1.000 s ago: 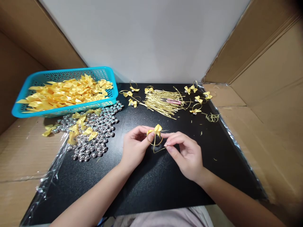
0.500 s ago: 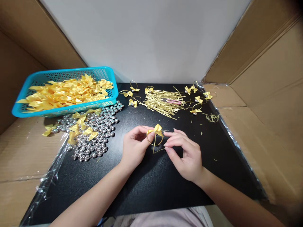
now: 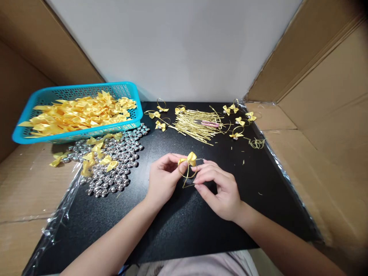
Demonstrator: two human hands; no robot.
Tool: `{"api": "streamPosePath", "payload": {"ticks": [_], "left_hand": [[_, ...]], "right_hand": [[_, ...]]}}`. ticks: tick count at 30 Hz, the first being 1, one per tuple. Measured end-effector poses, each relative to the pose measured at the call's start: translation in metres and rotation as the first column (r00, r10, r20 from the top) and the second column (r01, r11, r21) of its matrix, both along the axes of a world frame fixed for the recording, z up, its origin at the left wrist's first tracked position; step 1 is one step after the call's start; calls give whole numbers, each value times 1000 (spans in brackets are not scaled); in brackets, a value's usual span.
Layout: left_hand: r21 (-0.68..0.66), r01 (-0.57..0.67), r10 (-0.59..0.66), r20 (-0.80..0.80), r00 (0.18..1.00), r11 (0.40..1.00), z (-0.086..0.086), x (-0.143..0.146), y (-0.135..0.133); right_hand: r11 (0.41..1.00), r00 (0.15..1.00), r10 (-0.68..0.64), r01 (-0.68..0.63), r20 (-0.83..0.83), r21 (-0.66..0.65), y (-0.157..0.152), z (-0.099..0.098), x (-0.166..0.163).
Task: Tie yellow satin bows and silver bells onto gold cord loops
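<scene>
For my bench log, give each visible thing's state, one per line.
Yellow ribbon bow: held by left hand
Round gold wire ring: looped below bow
Thin gold wire: bent, end in right hand
Blue perforated plastic basket: holding yellow bows
Round silver beads: loose, clustered
Straight gold strips: loosely piled
Slim pink tool: lying on strips
Gold rings with yellow bows: lying scattered
Black tabletop: littered
</scene>
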State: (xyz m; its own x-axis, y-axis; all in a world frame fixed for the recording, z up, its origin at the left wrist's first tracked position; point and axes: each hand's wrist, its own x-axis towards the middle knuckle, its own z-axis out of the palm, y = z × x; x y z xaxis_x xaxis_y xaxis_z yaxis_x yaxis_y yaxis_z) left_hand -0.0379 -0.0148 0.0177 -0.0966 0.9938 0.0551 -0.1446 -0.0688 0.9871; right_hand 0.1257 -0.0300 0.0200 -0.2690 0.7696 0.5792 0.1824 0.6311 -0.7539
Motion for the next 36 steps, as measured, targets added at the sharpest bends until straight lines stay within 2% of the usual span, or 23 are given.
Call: {"api": "streamPosePath", "payload": {"ticks": [6, 12, 24, 36], "left_hand": [[-3, -13, 13, -9, 1000, 1000, 1, 0, 0], [-18, 5, -5, 14, 1000, 1000, 0, 0, 1], [-91, 24, -19, 56, 998, 996, -7, 1, 2], [-95, 38, -32, 61, 998, 995, -6, 4, 0]], "right_hand": [[1000, 999, 22, -22, -31, 0, -1, 3, 1], [996, 996, -80, 79, -32, -29, 2, 3, 5], [1000, 1000, -16, 16, 5, 5, 1, 0, 0], [999, 999, 41, -41, 7, -6, 0, -3, -3]]}}
